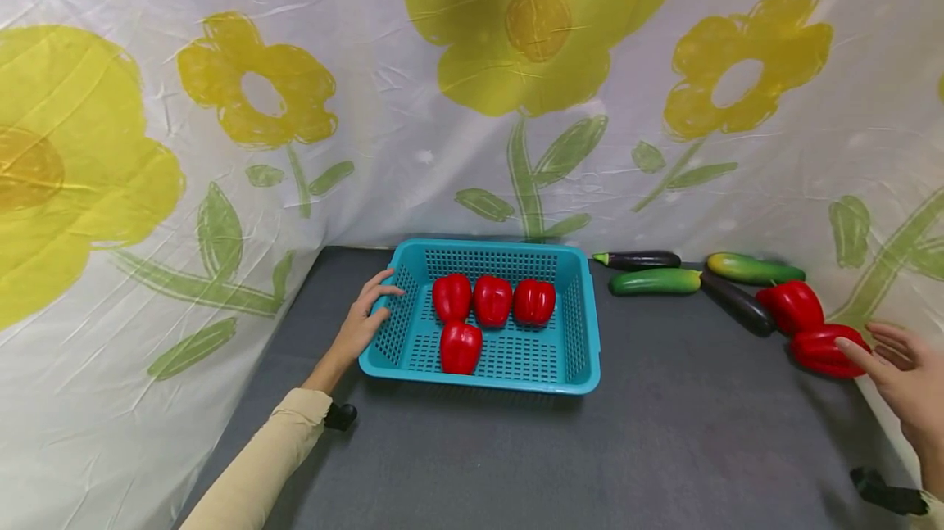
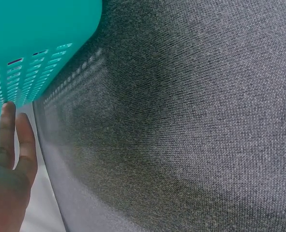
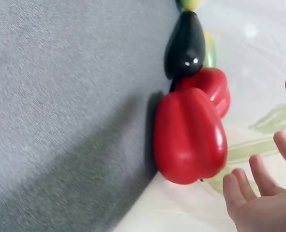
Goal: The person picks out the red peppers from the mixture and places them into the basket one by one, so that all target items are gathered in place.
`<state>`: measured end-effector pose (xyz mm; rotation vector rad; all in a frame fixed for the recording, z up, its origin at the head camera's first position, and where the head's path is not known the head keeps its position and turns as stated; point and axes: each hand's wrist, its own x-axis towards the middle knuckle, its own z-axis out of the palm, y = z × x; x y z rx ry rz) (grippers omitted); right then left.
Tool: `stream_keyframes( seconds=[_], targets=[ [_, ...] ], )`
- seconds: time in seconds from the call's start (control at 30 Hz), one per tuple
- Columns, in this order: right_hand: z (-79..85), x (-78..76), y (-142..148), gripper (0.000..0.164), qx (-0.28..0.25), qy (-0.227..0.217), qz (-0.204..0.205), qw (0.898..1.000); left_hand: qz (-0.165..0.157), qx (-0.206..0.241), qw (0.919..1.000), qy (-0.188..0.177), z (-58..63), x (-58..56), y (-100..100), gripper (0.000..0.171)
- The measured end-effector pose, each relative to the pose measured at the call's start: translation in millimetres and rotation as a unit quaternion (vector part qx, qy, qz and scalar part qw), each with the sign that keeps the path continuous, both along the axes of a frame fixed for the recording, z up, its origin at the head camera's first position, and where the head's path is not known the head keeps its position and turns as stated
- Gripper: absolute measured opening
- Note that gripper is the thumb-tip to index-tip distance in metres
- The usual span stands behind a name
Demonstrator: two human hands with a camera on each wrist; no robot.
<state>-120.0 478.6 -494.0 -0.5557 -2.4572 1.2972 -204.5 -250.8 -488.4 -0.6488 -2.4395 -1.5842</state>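
A blue plastic basket [image 1: 479, 383] with slotted walls stands on the dark grey table. Inside it lie several red bell peppers, among them one nearest the front rim [image 1: 460, 348]. My left hand [image 1: 359, 323] rests at the basket's left rim, its fingers extended over the edge; the left wrist view shows two straight fingers [image 2: 7, 128] against the slotted wall. At the far right, my right hand [image 1: 903, 374] reaches with spread fingers beside a red bell pepper [image 3: 190, 137]. Nothing is in its palm. A second red bell pepper [image 1: 795, 306] sits just behind that one.
Right of the basket, along the back edge, lie two eggplants, one near the basket [image 1: 640, 260] and one by the peppers [image 1: 736, 303]. Two green-yellow zucchinis, one in front [image 1: 656, 282] and one behind [image 1: 754, 269], lie among them. A flower-printed white sheet [image 1: 383, 145] hangs behind the table.
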Motion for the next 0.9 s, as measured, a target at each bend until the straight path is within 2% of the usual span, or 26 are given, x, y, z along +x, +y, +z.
stream_keyframes(
  seconds=[0.23, 0.37, 0.5, 0.9],
  targets=[
    [2.7, -4.5, -10, 0.080, 0.029, -0.046, -0.028, 0.998, 0.002, -0.001, 1.0000, -0.003, -0.1, -0.4, 0, 0.034],
    [-0.3, -8.3, -13, 0.079, 0.045, -0.049, -0.053, 0.996, 0.002, -0.001, 1.0000, -0.003, 0.3, -0.5, 0, 0.034],
    [-5.8, -12.7, -12, 0.079, 0.052, -0.046, -0.061, 0.996, 0.006, -0.004, 1.0000, -0.001, 0.5, -0.6, 0, 0.034],
    [-19.9, -19.5, -9, 0.082, 0.035, -0.040, -0.082, 0.995, 0.006, -0.007, 0.9999, -0.005, -0.4, -1.3, 0, 0.033]
  ],
)
